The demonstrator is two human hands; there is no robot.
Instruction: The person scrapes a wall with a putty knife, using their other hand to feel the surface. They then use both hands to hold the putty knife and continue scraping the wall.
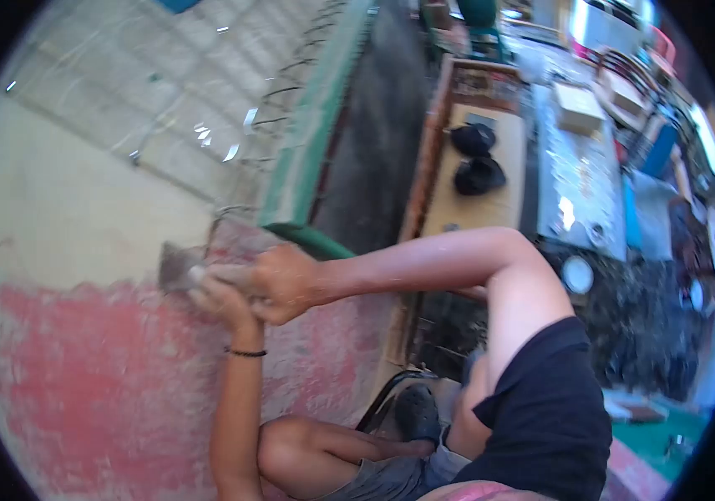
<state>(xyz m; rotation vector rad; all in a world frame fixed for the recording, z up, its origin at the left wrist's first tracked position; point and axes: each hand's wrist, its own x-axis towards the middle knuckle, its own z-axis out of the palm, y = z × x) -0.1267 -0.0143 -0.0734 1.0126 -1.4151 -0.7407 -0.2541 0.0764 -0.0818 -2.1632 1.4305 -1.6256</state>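
Note:
My right hand [286, 284] is closed around the handle of a scraper, with the arm reaching in from the right. Its broad, dusty blade [175, 265] lies against the wall, where pink paint meets a pale, bare-looking area. My left hand [225, 302], with a dark bracelet at the wrist, comes up from below. Its fingers press together on the scraper just behind the blade, beside the right hand. Patchy pink paint [98, 376] covers the wall's lower part. The fingers partly hide the handle.
A green frame [307, 150] edges an opening right of a wire grid [149, 108]. Beyond stands a wooden cabinet or tray [433, 167] holding two dark round objects [479, 159]. A table with a glossy cover [579, 192] bears a white box [579, 108]. My bent knees are below.

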